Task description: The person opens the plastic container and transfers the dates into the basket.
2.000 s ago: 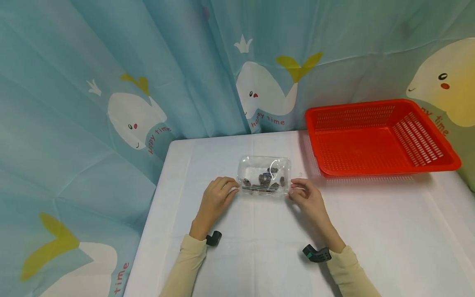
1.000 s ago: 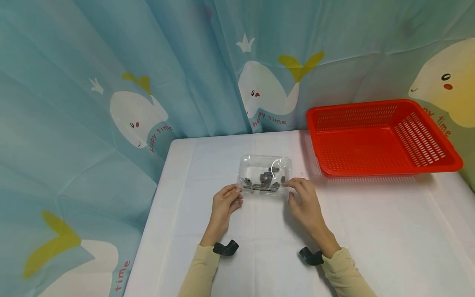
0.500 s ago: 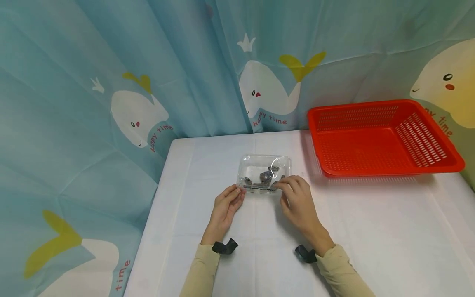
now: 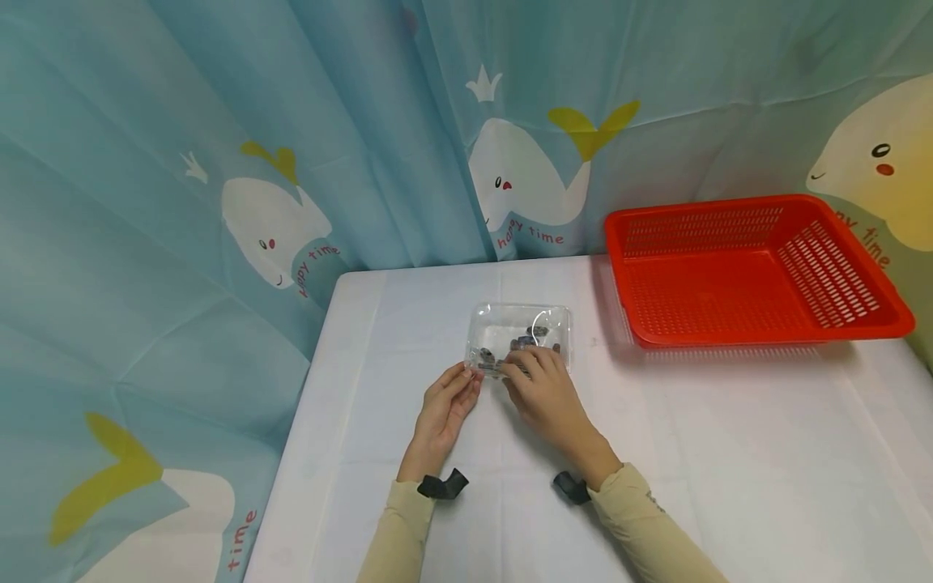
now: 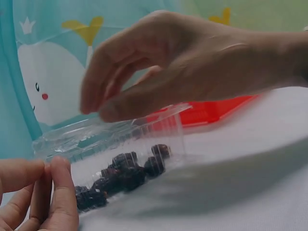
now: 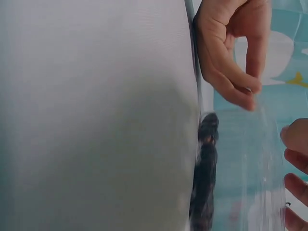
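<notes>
A small clear plastic box [image 4: 483, 324] stands on the white-covered table, with several dark, wrinkled lumps [image 5: 127, 174] at its bottom. My left hand [image 4: 440, 413] pinches the near left corner of the box rim between thumb and fingers. My right hand [image 4: 548, 401] reaches over the near edge of the box, its bent fingers hiding part of the contents. In the left wrist view, the fingertips of that right hand [image 5: 168, 67] hang right at the box's top, thumb and fingers slightly apart. The right wrist view shows the lumps in a row low along the clear wall.
A red plastic basket [image 4: 700, 279] with slotted sides stands at the back right of the table, slightly behind the box. A blue curtain [image 4: 408, 178] with whale prints hangs along the back and left edges of the table [image 4: 729, 453].
The right hand has moved left along the box's near edge, from its right corner towards the left hand. The left hand has turned and now pinches the near left corner. The box has barely moved.
</notes>
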The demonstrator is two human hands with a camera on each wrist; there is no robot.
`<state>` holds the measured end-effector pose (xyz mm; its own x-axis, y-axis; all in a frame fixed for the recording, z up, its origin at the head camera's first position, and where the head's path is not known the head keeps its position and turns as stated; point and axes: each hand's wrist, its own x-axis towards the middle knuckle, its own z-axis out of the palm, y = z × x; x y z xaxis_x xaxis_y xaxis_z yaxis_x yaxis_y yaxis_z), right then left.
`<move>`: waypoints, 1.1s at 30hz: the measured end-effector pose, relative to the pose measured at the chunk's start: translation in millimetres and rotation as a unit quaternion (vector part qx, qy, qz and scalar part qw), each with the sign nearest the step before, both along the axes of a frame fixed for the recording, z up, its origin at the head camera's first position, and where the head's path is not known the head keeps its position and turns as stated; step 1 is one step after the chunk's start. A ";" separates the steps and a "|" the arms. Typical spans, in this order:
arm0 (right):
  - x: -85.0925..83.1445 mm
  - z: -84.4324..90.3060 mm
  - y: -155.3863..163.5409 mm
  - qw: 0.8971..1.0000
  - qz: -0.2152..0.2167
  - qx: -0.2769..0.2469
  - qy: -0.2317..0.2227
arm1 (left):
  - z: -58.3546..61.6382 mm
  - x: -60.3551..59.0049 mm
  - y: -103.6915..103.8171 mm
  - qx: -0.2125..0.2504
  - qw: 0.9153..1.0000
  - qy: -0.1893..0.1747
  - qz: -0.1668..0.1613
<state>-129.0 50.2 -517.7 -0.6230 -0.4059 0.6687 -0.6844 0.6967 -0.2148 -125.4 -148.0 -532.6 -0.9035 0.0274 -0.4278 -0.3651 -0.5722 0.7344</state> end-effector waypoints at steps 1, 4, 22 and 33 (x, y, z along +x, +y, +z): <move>-1.1 0.1 -2.8 1.000 0.000 0.004 -0.001 | -0.2 0.3 0.1 0.000 1.000 0.001 -0.001; -4.7 0.9 -10.7 1.000 0.005 0.018 -0.003 | -1.1 0.7 0.6 -0.001 1.000 0.005 0.001; -17.8 -3.5 -32.3 0.998 0.026 0.060 -0.001 | -0.4 -0.5 6.1 0.011 0.999 0.026 0.035; -21.4 1.6 -32.0 0.995 0.027 0.095 -0.004 | -2.1 -0.6 6.8 0.006 0.999 0.027 0.045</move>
